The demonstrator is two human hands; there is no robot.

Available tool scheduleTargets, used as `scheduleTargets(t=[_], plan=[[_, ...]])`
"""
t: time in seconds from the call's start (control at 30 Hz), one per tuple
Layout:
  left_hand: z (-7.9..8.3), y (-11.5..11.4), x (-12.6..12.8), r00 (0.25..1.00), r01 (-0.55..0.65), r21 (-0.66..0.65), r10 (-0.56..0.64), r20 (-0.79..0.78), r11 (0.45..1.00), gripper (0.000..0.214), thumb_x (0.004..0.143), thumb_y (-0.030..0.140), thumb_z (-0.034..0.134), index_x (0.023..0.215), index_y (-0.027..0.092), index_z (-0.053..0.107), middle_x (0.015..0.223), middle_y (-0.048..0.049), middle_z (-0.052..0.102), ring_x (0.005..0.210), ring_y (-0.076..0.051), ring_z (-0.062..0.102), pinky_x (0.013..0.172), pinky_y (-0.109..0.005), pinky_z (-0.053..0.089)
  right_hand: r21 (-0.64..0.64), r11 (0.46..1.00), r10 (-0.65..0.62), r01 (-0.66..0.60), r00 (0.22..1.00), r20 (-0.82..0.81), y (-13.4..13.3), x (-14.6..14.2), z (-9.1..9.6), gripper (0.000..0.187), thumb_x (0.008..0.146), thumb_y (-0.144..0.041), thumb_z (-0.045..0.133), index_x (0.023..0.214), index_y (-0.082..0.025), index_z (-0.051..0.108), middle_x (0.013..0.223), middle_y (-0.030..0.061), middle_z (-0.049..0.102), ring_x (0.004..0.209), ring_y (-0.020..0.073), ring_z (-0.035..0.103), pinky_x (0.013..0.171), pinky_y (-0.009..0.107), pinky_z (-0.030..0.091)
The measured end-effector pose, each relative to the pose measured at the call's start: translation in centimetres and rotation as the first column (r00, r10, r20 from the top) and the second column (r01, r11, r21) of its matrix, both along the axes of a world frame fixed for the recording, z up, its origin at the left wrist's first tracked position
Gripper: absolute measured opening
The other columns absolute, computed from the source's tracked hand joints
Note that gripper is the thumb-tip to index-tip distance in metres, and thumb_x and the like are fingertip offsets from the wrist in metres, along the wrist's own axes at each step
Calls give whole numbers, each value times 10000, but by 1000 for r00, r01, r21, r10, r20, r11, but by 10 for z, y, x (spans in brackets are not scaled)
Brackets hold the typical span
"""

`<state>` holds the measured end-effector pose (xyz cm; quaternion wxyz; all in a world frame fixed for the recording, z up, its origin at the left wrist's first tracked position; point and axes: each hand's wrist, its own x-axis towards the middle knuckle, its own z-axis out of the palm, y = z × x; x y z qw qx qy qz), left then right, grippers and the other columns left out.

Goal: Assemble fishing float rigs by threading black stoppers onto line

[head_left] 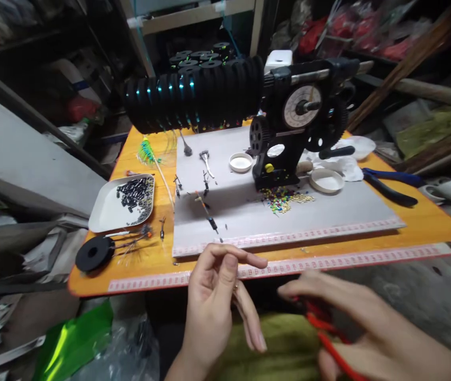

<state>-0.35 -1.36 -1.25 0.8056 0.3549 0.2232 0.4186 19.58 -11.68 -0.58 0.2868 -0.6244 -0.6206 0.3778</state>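
Observation:
My left hand is at the table's front edge, its thumb pressed toward curled fingers and its index finger pointing right. A tiny shiny bit shows between the fingers, too small to name. My right hand, smeared by motion, is wrapped round red-handled pliers, whose jaws are blurred. Beyond my left hand, a thin rod with a black piece lies on the grey board. Small colored beads are heaped at the foot of a black winding machine with a dial.
A white tray of small black and metal parts sits at the left, behind a black spool. Blue-and-black pliers lie at the right, near a round white dish. A measuring tape runs along the front edge.

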Motion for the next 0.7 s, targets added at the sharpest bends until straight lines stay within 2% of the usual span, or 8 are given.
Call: scheduleTargets(t=[0.03,0.1,0.17,0.3,0.4,0.53,0.6,0.7], plan=[[0,0,-1,1000,9,-8,-9,14,1000,201,1051,294,450,979,201,613,1038,-23,780,373,-74,677,310,-63,447,-50,995,83,-84,996,-20,6,-10,0,502,740,-178,810,1201,-355,721,1103,42,752,992,251,718,882,306,593],[0,-1,-4,998,30,-27,-28,59,999,217,1056,299,437,982,196,614,1062,-36,779,386,-76,685,310,-50,434,-66,987,146,-148,989,-38,15,-23,-1,435,819,-220,761,1231,-353,712,1087,43,761,956,229,723,918,317,584],[1,-1,-6,992,51,-49,-45,119,997,225,1057,310,434,979,190,607,1063,-51,782,384,-83,686,301,-45,419,-25,988,152,-153,988,-18,18,-28,-4,371,871,-285,726,1233,-364,717,1099,49,767,898,211,733,922,312,587],[0,0,-10,983,68,-91,-51,178,994,237,1058,312,434,952,173,594,1038,-68,789,374,-87,682,293,-43,404,38,988,148,-149,988,35,17,-28,-13,364,852,-362,754,1215,-381,731,1097,49,774,834,204,747,867,291,615],[-2,1,-13,984,65,-102,-46,173,993,230,1054,312,446,958,164,594,1027,-83,792,370,-93,680,289,-52,408,6,987,160,-161,985,65,15,-27,-15,368,852,-395,745,1220,-397,726,1061,48,784,855,227,750,863,308,622],[-3,2,-15,979,83,-95,-63,196,992,232,1055,308,448,974,162,609,1021,-79,794,384,-84,686,303,-36,407,-97,982,169,-160,982,89,18,-28,-10,347,889,-431,673,1235,-423,712,1039,62,789,952,289,744,925,391,605],[-3,3,-15,976,94,-96,-72,207,991,226,1055,306,453,986,164,615,1031,-74,793,392,-80,690,304,-30,403,-132,975,190,-180,979,70,23,-29,-7,341,908,-407,649,1244,-421,705,986,74,795,926,305,749,943,438,590],[-5,4,-15,975,104,-89,-84,204,991,226,1060,298,440,1011,177,623,1040,-67,791,399,-80,694,304,-30,401,-119,958,261,-260,965,-4,26,-26,-4,355,912,-348,654,1261,-400,694,847,67,798,829,301,754,882,447,597]])
